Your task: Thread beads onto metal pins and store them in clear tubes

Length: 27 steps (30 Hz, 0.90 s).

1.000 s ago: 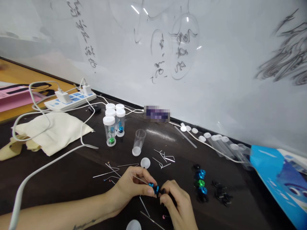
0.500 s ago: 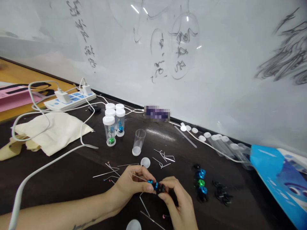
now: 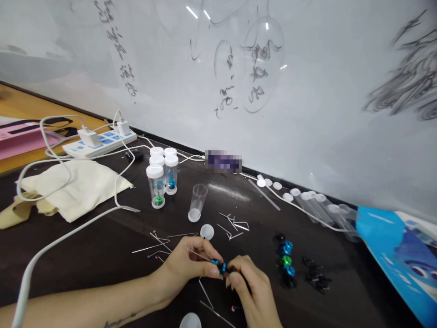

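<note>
Dark table [image 3: 102, 246], near edge: left hand [image 3: 186, 266] pinches a pin [image 3: 196, 254] carrying a blue bead [image 3: 215, 263], and right hand [image 3: 251, 287] has its fingertips closed on the bead's right end. Over the past second the right hand has only edged closer; the work looks mid-step.

A dark table [image 3: 85, 255] meets a glossy whiteboard [image 3: 324, 114] rising along the table's far edge, scrawled with black marker. Light reflections [image 3: 193, 12] glint high above the table; an orange surface [image 3: 20, 107] adjoins the table's left.

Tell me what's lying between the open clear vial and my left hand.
Head view: a loose white cap and thin metal pins lie between vial and left hand.
</note>
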{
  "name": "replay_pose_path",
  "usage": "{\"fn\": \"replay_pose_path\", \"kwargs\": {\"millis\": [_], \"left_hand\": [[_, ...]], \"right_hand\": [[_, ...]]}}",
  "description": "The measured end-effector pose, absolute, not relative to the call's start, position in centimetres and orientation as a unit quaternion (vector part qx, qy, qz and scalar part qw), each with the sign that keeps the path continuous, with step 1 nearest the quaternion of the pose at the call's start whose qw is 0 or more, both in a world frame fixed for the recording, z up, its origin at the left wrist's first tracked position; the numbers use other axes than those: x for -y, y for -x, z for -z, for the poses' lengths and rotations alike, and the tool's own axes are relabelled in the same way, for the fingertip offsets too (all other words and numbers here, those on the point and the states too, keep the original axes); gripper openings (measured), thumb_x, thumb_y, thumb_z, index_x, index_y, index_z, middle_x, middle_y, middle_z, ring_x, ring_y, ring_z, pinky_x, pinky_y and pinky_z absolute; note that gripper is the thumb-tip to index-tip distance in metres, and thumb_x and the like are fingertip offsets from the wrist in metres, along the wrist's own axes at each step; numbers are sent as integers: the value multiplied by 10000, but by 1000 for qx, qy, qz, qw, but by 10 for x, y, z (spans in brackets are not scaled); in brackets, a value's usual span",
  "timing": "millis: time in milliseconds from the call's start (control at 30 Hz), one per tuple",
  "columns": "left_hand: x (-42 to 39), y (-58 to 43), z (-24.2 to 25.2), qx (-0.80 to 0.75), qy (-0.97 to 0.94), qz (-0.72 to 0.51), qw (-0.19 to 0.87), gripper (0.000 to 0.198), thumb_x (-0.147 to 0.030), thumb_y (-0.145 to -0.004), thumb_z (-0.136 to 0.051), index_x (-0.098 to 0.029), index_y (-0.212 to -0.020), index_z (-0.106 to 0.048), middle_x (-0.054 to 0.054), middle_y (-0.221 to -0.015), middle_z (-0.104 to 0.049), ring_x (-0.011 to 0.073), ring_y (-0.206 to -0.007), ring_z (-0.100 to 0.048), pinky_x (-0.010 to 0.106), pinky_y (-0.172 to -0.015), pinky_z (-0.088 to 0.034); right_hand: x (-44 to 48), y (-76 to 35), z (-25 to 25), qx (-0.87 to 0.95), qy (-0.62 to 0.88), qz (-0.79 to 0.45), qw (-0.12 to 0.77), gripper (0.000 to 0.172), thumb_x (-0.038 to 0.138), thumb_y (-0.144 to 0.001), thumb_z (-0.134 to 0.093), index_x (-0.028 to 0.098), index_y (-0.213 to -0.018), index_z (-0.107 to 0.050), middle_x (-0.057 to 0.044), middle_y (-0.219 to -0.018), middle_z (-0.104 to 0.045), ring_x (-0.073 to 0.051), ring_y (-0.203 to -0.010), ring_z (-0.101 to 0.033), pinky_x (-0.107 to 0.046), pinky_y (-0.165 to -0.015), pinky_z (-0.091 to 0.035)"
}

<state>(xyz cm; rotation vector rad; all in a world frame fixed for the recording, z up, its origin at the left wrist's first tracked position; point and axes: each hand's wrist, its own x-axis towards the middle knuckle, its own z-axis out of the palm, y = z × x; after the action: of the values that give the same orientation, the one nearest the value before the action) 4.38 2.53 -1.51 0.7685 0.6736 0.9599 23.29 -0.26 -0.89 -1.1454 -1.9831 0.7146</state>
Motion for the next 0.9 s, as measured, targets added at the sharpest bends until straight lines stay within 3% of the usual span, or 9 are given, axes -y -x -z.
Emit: {"fn": "replay_pose_path", "kwargs": {"millis": [100,200,433,533,733,800,900], "left_hand": [[-24,-43,14,-313,-358,-437,763,211,-118,-577,-869,-137,-739,-736,21,-698,-732,130,-648,-669,224,-658,-505],[-25,-43,13,-309,-358,-435,766,212,-121,-572,-871,-134,-733,-734,24,-690,-733,135,-638,-675,233,-654,-514],[-26,-44,16,-301,-352,-456,760,180,-113,-611,-848,-135,-745,-731,24,-687,-737,121,-628,-669,206,-634,-492],[-25,-44,17,-303,-355,-459,756,172,-111,-610,-848,-134,-733,-729,22,-677,-736,117,-620,-663,202,-631,-487],[-25,-43,17,-304,-357,-440,766,205,-108,-584,-861,-142,-745,-740,23,-710,-738,138,-650,-676,231,-656,-504],[-25,-43,16,-307,-357,-441,764,200,-110,-588,-860,-139,-746,-740,23,-698,-736,132,-644,-671,225,-654,-499],[-26,-44,15,-307,-350,-449,762,187,-117,-599,-855,-139,-741,-736,22,-677,-733,122,-623,-664,211,-636,-487]], "right_hand": [[2,-233,11,772,438,-288,358,411,380,-1015,-314,211,-685,-490,2,-640,-540,-162,-649,-522,-264,-615,-381],[1,-232,12,772,437,-285,362,404,380,-1018,-299,212,-697,-479,4,-649,-530,-162,-647,-508,-271,-627,-375],[3,-233,13,769,438,-266,383,88,249,-967,-457,227,-893,-499,-7,-846,-550,-168,-763,-549,-282,-730,-412],[2,-234,14,763,435,-264,398,44,213,-947,-495,236,-916,-516,-7,-872,-563,-173,-793,-550,-274,-721,-416],[1,-233,14,769,431,-294,370,357,327,-1008,-346,211,-707,-499,1,-670,-536,-174,-676,-504,-280,-639,-370],[1,-233,14,770,434,-286,371,360,341,-1008,-344,209,-711,-498,-1,-676,-534,-172,-669,-501,-283,-644,-370],[1,-232,12,772,441,-274,367,233,330,-989,-415,212,-823,-530,-9,-777,-562,-172,-710,-530,-283,-680,-394]]}}
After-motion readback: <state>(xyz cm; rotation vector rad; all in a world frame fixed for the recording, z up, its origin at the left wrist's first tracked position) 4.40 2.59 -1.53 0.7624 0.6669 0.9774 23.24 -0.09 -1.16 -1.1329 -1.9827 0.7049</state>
